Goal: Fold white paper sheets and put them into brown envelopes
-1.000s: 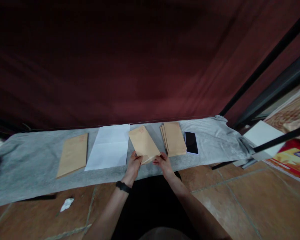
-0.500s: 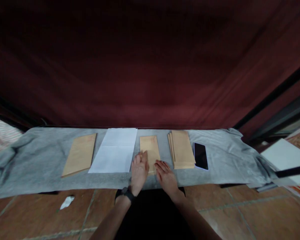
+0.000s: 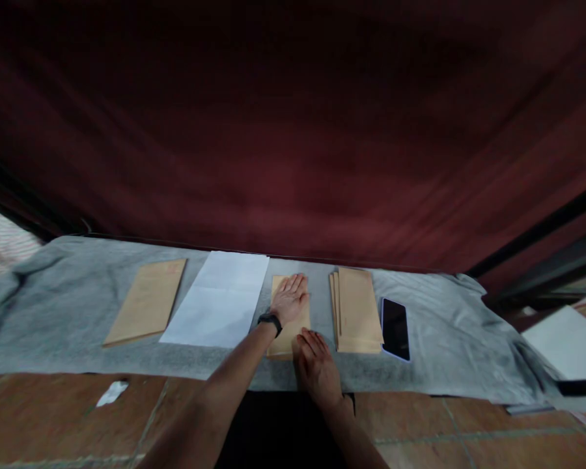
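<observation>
A brown paper envelope lies lengthwise on the grey cloth in front of me. My left hand, with a dark watch on its wrist, rests flat across the envelope's upper part, fingers stretched out. At the envelope's lower right edge is my right hand, its fingers extended and touching the paper or the cloth beside it. White paper sheets with a crease lie to the left. Farther left sits a stack of brown envelopes. Several more envelopes are piled, slightly fanned, on the right.
A phone with a dark screen and pale purple edge lies right of the fanned envelopes. Grey cloth covers the narrow table. Behind it hangs a dark red curtain. Crumpled white paper is on the tiled floor.
My left hand has slid from the envelope's lower left up to its far end. The right hand stays by the lower right edge. The camera view has tilted slightly.
</observation>
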`<state>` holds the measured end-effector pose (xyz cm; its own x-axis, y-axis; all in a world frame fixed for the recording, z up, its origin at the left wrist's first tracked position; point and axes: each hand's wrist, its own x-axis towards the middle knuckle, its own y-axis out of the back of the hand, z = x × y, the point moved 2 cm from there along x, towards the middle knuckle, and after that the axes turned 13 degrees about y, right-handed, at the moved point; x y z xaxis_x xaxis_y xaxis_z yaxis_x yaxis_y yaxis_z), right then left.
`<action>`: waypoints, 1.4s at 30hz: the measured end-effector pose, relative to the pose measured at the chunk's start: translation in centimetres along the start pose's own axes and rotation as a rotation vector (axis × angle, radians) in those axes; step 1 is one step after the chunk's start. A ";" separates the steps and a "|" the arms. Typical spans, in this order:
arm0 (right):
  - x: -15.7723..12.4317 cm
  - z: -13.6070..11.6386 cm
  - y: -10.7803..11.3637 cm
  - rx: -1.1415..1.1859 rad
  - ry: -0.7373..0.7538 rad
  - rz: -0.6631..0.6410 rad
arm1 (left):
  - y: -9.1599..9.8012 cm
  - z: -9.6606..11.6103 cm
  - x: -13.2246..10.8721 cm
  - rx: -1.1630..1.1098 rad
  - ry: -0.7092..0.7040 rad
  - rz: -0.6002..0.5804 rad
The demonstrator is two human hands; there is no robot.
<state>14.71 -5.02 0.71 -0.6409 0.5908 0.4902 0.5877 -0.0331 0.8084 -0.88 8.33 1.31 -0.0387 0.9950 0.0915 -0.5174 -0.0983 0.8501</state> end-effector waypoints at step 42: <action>8.4 6.1 -3.1 -0.102 0.068 -0.378 | 3.7 -0.7 -17.6 0.008 -0.343 -0.187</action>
<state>10.52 5.01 0.37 -0.8359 0.5221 0.1695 0.2542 0.0944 0.9625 -2.71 -9.53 2.50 0.3441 0.9334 0.1018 -0.4816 0.0824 0.8725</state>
